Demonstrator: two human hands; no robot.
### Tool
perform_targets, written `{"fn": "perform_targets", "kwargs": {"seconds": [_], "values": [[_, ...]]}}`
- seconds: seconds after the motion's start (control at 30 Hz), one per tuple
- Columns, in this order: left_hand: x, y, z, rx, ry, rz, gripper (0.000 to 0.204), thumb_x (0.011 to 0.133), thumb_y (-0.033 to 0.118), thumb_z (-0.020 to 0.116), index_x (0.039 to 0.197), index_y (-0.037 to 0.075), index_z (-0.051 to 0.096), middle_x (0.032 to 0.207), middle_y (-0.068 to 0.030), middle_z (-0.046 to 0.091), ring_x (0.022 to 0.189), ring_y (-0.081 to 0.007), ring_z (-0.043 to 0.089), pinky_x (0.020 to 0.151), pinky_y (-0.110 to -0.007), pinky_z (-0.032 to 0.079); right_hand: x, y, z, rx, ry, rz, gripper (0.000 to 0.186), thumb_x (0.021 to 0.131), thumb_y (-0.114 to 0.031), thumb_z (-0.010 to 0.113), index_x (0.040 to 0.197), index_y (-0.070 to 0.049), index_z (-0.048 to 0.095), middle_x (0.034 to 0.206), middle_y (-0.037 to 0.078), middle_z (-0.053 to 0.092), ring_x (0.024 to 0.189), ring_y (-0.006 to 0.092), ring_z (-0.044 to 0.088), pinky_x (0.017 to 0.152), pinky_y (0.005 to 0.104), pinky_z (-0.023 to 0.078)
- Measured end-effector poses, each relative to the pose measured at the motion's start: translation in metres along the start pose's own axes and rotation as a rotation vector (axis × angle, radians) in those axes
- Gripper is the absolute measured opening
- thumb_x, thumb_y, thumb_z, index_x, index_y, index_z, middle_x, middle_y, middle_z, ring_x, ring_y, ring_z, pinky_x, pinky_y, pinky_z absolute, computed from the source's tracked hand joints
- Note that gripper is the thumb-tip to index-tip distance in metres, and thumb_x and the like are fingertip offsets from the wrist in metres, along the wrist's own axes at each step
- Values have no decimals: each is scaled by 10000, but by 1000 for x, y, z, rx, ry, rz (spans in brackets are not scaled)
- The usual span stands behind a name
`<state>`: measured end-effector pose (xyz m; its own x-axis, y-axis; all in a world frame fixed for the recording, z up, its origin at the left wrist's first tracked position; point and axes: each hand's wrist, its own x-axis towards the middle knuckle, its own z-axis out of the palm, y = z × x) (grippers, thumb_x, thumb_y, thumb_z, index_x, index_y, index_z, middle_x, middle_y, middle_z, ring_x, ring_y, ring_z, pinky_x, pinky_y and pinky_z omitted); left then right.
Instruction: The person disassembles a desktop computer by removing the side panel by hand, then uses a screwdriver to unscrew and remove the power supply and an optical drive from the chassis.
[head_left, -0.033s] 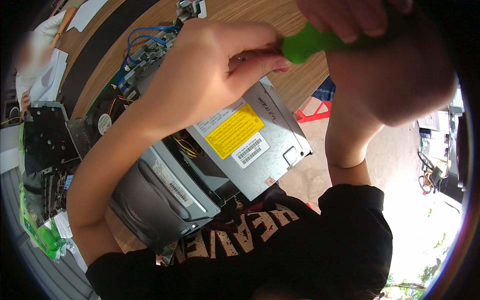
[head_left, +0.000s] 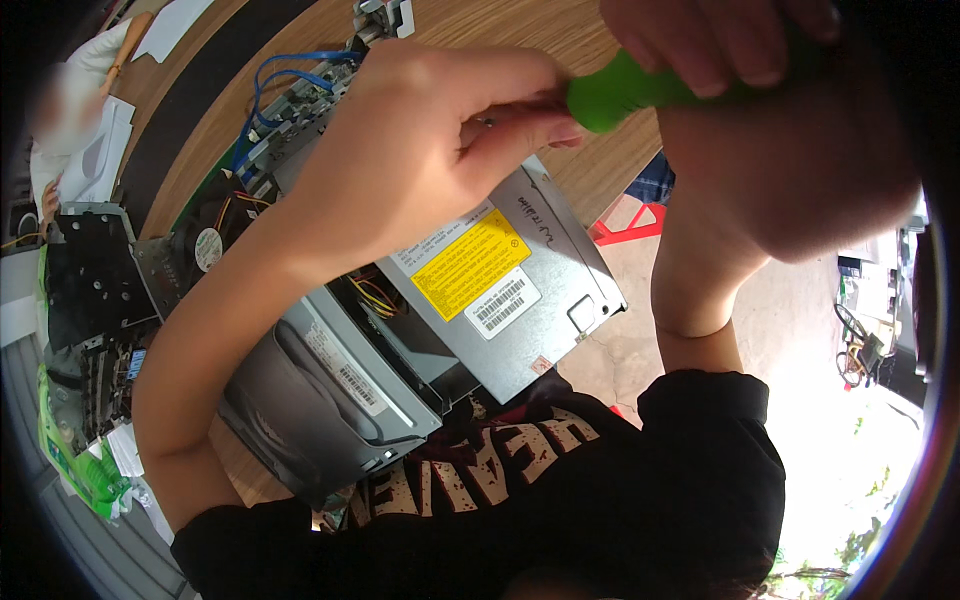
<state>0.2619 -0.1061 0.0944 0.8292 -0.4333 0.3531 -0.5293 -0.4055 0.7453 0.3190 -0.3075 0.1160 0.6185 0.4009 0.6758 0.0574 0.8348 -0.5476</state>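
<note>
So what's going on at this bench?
Someone is working bare-handed over an opened computer case. The right hand grips a green tool handle; the thumb and forefinger of the left hand are at the handle's front end, and the tool's tip can't be made out. Below the left hand is a metal drive with a yellow label, at an angle over the case.

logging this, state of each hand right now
Left hand: curled at one end of the green handle, hold unclear.
Right hand: closed, holding the green handle.
</note>
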Motion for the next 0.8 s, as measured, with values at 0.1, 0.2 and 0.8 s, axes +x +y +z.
{"fn": "perform_targets", "kwargs": {"seconds": [0.1,0.2,0.8], "values": [[-3,-3,-4,46,-16,18,193,890,7,625,1077,-39,645,941,-102,713,880,-146,689,786,-257,559,12,6,-5,169,-159,18,417,963,-364,329,796,-61,561,665,68,545,541,130,461,507,264,393],[-6,-6,-2,28,-4,14,206,883,-1,632,1084,-42,635,968,-116,708,912,-163,689,808,-266,559,28,17,-5,358,-332,79,395,959,-348,334,795,-71,562,671,67,546,544,131,461,507,268,394],[5,6,-7,-624,151,-162,173,863,70,699,957,-62,636,873,-90,689,828,-114,656,758,-224,527,81,29,11,-758,-418,113,345,961,-347,509,989,-7,560,776,96,615,670,156,608,619,274,500]]}}
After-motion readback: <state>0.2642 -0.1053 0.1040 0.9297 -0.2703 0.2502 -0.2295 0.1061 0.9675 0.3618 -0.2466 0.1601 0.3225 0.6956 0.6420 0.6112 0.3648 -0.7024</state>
